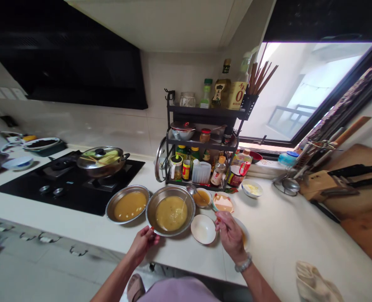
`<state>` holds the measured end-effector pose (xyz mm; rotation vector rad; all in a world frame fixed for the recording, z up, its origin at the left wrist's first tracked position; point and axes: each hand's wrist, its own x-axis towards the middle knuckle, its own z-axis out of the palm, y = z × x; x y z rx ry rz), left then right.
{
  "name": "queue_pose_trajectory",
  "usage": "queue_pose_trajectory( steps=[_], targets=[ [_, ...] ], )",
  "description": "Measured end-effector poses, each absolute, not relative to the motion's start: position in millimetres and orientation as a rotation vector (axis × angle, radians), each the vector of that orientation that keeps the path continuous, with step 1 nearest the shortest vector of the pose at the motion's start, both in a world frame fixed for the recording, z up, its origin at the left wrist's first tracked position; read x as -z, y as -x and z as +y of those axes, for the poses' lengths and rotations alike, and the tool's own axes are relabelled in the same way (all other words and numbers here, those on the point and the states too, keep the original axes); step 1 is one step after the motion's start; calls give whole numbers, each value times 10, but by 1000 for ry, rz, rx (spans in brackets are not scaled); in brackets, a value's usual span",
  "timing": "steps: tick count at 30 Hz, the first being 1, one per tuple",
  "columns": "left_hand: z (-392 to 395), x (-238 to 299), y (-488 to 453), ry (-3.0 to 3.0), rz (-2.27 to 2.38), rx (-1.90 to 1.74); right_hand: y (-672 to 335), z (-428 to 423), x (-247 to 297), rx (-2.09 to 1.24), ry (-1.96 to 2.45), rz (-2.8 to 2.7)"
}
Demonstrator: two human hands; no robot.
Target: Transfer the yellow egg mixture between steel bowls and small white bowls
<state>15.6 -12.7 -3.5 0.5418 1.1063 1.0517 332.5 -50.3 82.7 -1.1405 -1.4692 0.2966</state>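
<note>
My left hand (pixel 144 242) pinches the near-left rim of a metal bowl (pixel 190 220) of cloudy yellowish liquid. My right hand (pixel 231 235) is closed around the handle of a metal spoon (pixel 191 190). The spoon's head is over the bowl's right rim, and a thin stream seems to fall into the liquid. Beside my right fingers sits a small white bowl (pixel 204 229) with a little pale residue. Behind it are a small bowl of brownish liquid (pixel 202 197) and a patterned bowl (pixel 222 202). Another dish (pixel 244 235) is partly hidden by my right hand.
A second metal bowl of brown liquid (pixel 129 205) stands left. A lidded pan (pixel 100 161) is on the black stove (pixel 69 188). Behind stands a rack (pixel 201 144) of bottles and jars. A bowl (pixel 252 188), a knife block (pixel 318 184) and a cloth (pixel 316 283) are right.
</note>
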Motion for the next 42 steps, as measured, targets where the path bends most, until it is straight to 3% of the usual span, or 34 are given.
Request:
queue_pose_trajectory(
  steps=[7,20,34,42],
  targets=[
    [-134,6,-159,-542,1109,-1051,-3582,-358,-562,-214,1399,-1309],
    [-132,7,-165,-531,1117,-1057,-3622,-198,-557,-529,1386,-633],
    [-125,36,-155,-525,1126,-1048,-3455,-292,-900,-578,1276,-792],
    [-134,-4,-158,-551,1111,-1041,-3186,-432,-870,-461,1135,-1304]
  ],
)
